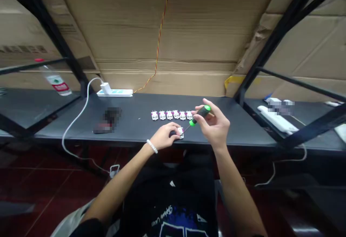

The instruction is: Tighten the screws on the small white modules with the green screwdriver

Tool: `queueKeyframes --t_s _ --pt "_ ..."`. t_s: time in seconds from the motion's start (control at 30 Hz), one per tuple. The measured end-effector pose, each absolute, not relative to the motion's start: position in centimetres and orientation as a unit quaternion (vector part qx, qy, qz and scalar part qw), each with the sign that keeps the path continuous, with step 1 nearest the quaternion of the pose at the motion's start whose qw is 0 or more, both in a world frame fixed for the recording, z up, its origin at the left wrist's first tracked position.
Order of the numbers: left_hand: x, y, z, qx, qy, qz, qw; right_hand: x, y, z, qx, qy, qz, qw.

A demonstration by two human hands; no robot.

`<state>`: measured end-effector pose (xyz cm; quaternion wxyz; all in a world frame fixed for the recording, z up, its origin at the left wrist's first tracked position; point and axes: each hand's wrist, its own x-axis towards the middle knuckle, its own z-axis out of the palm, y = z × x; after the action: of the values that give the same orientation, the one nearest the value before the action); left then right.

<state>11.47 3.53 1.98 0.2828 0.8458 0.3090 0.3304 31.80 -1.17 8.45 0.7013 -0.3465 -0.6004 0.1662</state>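
Note:
My right hand (214,123) grips a screwdriver (198,116) with a black and green handle, its shaft slanting down to the left. The tip meets a small white and purple part (181,132) near the table's front edge. Closed on that part from the left is my left hand (167,135), with a white bead bracelet on the wrist; the fingers cover some of the part. Just beyond, several similar white and purple parts (169,115) stand in a row on the dark table (135,121).
A white power strip (119,93) with a plugged-in charger (106,88) lies at the back left; its cable hangs over the front edge. Black metal posts (254,69) flank the table. A bottle (58,82) stands left, another white strip (278,119) right. Cardboard (194,31) backs the table.

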Motion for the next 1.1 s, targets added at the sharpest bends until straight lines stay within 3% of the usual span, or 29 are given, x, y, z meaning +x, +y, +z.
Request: queueKeyframes --t_s 0.33,0.67,1.1 --pt "11.5 3.5 2.0 0.846 0.316 0.324 0.283 31.6 -0.9 8.2 -0.366 -0.579 0.138 0.716" --pt "11.5 3.5 1.9 0.842 0.316 0.33 0.287 31.6 0.1 6.9 -0.376 -0.581 0.03 0.721" --pt "11.5 3.3 2.2 0.847 0.291 0.342 0.285 31.5 0.1 7.0 -0.321 -0.607 0.131 0.715"
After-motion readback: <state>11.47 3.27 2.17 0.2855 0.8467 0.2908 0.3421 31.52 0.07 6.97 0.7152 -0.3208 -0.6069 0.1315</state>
